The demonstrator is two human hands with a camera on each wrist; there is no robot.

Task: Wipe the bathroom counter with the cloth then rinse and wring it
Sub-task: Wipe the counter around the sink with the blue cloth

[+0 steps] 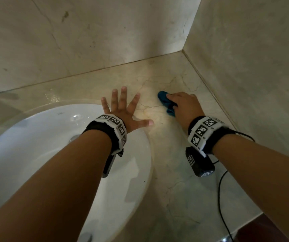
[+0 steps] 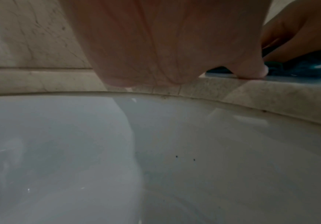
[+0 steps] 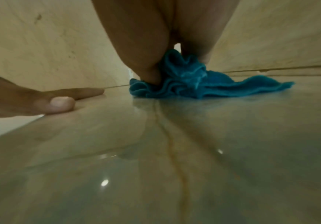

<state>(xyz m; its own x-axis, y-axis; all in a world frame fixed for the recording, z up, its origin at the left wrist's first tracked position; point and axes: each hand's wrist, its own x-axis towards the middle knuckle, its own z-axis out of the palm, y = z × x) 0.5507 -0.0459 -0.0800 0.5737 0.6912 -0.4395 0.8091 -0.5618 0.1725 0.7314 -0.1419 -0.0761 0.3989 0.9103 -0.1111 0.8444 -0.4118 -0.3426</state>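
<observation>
The wiping step looks underway: right hand [image 1: 183, 104] grips the bunched teal microfibre cloth [image 1: 165, 102] on the beige marble tabletop [image 1: 175, 172], left hand [image 1: 122, 110] spread flat beside the white oval sink [image 1: 140, 172], where rinsing likely comes next.

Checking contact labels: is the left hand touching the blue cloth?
Apart. In the head view the left hand lies flat on the counter, with bare marble between its fingers and the cloth held by the right hand.

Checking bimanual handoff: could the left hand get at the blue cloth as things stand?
Probably yes. The left hand lies flat on the counter beside the cloth, nothing between them, though the right hand grips it.
</observation>
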